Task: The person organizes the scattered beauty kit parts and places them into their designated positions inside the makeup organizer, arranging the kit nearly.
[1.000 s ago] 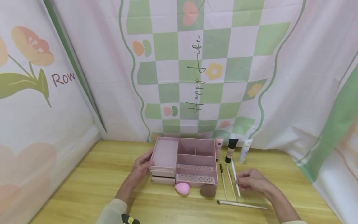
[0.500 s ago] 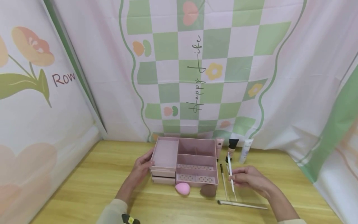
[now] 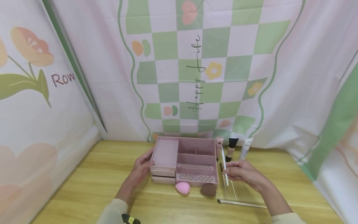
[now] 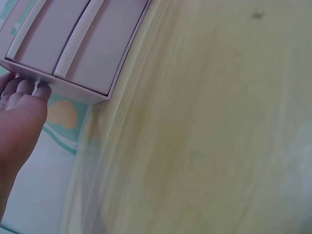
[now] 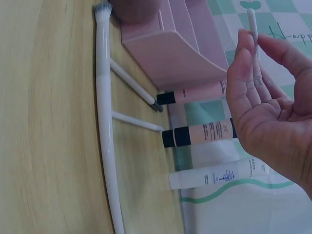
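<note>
My right hand [image 3: 244, 174] pinches a slim white makeup brush [image 3: 224, 161] between thumb and fingertips, above the table right of the pink organizer [image 3: 165, 152]. In the right wrist view the brush [image 5: 252, 24] shows a rounded white end pointing up. My left hand [image 3: 142, 166] rests against the organizer's left side, fingers touching its wall; in the left wrist view the fingers [image 4: 24, 87] lie near the drawers [image 4: 97, 44]. Two thin brushes [image 5: 134, 80] lie beneath my right hand. A longer brush [image 3: 240, 203] lies crosswise nearer the front.
A pink sponge [image 3: 182, 188] and a brown sponge [image 3: 208, 189] sit before the organizer. Behind my right hand stand a pink tube [image 5: 200, 92], a beige tube with black cap [image 3: 231, 149] and a white tube [image 3: 246, 149]. A patterned curtain [image 3: 212, 93] hangs behind the table.
My right hand has lifted the white makeup brush off the table and carried it left, toward the organizer. The left hand has stayed at the organizer's side.
</note>
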Demonstrator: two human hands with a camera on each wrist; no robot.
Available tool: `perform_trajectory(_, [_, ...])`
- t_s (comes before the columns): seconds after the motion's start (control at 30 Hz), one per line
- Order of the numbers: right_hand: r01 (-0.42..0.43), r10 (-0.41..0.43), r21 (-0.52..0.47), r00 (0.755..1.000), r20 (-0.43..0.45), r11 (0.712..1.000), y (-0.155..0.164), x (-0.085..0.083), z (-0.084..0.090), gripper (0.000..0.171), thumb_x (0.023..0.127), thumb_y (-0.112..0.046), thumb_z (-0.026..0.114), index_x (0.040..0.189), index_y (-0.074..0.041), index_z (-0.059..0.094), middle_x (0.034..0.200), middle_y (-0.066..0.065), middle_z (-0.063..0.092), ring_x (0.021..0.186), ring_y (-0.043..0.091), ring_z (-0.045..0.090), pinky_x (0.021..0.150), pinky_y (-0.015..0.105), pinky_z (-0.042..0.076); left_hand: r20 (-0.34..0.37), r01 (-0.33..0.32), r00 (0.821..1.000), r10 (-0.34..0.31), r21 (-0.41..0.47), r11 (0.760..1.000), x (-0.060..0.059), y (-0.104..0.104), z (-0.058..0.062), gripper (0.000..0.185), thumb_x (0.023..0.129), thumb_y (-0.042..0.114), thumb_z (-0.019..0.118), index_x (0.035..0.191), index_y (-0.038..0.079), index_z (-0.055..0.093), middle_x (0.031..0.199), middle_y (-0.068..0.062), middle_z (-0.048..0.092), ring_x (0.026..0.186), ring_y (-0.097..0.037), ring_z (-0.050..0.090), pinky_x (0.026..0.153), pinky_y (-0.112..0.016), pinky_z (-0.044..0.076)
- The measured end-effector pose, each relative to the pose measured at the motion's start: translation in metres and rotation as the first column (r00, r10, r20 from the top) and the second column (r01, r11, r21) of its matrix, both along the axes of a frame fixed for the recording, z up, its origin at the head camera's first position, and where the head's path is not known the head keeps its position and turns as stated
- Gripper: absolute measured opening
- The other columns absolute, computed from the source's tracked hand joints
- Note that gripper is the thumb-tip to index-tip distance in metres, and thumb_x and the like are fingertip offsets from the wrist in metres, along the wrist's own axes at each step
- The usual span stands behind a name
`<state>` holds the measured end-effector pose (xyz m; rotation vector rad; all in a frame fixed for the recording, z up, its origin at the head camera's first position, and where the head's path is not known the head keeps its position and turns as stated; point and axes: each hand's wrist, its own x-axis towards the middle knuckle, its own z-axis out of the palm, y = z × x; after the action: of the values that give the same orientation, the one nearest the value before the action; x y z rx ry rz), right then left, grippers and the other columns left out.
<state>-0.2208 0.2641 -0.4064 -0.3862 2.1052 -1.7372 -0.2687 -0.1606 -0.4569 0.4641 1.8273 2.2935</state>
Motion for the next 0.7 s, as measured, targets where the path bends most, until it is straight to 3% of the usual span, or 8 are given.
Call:
perform_trajectory(0.13, [-0.003,0.003,-0.024,1.0,0.001,1.0,-0.008,-0.001,0.001,0.04,0.094,-0.012,0.055,0.122,0.016,0.051,0.097,-0.008,0.07,0.087,0.005,0.067,0.086,0.022,0.06,-0.009,0.006,1.0,-0.006,-0.008,1.0,0.0,-0.001,0.001,0.072,0.088,-0.002,0.047,0.153,-0.001,0.017,0.165,-0.018,0.008,0.153,-0.033,0.01,0.12,-0.029,0.025])
perform_trajectory(0.53, [0.027,-0.026,-0.043,1.0,0.005,0.999,-0.042,-0.006,0.006,0.053,0.092,-0.012,0.057,0.128,0.024,0.04,0.102,-0.002,0.069,0.093,0.01,0.068,0.088,0.023,0.06,0.016,-0.002,1.0,0.002,0.0,1.0,0.0,-0.001,0.0,0.071,0.09,0.0,0.05,0.153,0.001,0.018,0.165,-0.015,0.01,0.153,-0.031,0.012,0.12,-0.03,0.025])
perform_trajectory(0.7, [0.044,-0.044,-0.043,0.999,0.0,0.998,-0.052,-0.008,0.009,0.051,0.091,-0.011,0.058,0.127,0.022,0.043,0.097,-0.005,0.068,0.086,0.007,0.066,0.084,0.022,0.061,0.001,-0.007,1.0,0.007,-0.003,1.0,0.0,-0.001,-0.001,0.071,0.089,0.0,0.049,0.153,0.0,0.019,0.165,-0.017,0.01,0.153,-0.032,0.012,0.119,-0.028,0.027])
